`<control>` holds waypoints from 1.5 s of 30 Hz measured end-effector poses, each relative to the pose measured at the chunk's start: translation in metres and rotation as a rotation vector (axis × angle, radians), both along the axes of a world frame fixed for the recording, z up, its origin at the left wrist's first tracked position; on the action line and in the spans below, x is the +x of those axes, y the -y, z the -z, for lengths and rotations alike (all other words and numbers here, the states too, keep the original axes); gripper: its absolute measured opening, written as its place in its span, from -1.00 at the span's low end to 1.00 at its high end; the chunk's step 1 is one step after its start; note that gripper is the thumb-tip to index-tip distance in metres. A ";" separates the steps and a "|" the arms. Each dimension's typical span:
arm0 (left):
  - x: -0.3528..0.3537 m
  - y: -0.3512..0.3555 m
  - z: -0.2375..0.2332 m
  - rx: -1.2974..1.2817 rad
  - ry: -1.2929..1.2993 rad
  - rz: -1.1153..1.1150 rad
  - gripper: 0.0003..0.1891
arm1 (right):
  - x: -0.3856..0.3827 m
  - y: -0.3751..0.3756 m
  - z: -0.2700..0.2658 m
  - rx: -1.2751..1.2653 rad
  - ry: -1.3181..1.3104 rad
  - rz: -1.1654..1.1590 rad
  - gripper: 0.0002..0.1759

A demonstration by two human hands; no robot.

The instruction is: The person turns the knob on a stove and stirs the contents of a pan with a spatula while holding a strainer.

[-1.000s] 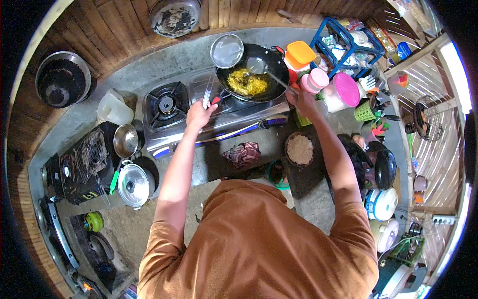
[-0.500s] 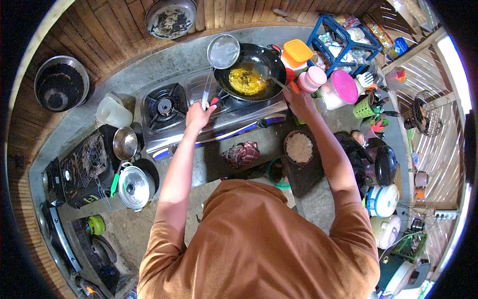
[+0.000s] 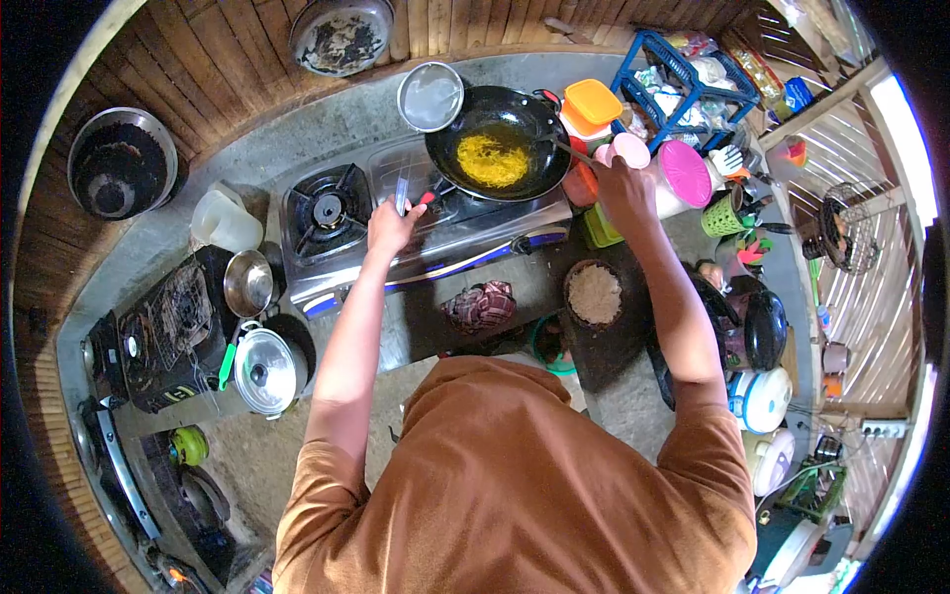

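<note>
Head view, looking down over my shoulders: my left hand [image 3: 393, 226] is closed around the long metal handle of a mesh strainer [image 3: 430, 97], whose round basket sits far beyond my knuckles, just beside the near-left rim of the black wok [image 3: 529, 111]. That wok stands ahead of this hand and to its right, on the right burner of the gas stove [image 3: 465, 236], with a flat patch of yellow food [image 3: 492, 160] in its middle. The free burner [image 3: 327, 210] lies just left of my left hand. My right hand [image 3: 625, 188] is closed on the thin handle of a utensil [image 3: 572, 148] that runs from my fingers to the wok's right rim; I cannot tell what its far end looks like. A pink tub [image 3: 625, 148] sits just beyond this hand, a pink lid [image 3: 685, 173] to its right, and an orange-lidded box [image 3: 592, 102] farther ahead. Nearer my body than the right hand, a bowl of pale grains [image 3: 595, 294] rests on the counter.
</note>
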State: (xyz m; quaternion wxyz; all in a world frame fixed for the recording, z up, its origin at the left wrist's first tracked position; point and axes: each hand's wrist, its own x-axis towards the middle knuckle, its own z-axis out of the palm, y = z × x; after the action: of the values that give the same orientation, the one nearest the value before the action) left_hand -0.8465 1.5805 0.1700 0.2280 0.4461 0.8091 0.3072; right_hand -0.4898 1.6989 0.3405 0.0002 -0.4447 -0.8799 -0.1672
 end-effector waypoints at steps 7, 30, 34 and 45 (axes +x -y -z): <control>0.000 0.000 -0.003 0.011 0.027 0.007 -0.60 | 0.001 0.030 0.003 0.138 -0.041 -0.013 -0.78; 0.002 0.000 -0.006 -0.003 0.075 -0.016 -0.62 | -0.030 -0.089 0.102 -0.054 -0.221 -0.086 -0.40; 0.004 0.000 -0.007 -0.006 0.095 -0.032 -0.62 | -0.029 -0.089 0.105 0.003 -0.256 -0.055 -0.36; 0.001 -0.001 -0.001 0.041 0.023 -0.020 -0.60 | -0.042 -0.057 0.123 -0.083 -0.220 -0.025 -0.47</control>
State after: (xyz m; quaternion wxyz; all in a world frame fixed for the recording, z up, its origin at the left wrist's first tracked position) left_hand -0.8450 1.5813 0.1708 0.2249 0.4389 0.8045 0.3311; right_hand -0.5317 1.7561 0.2176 0.0806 -0.4489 -0.8863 -0.0806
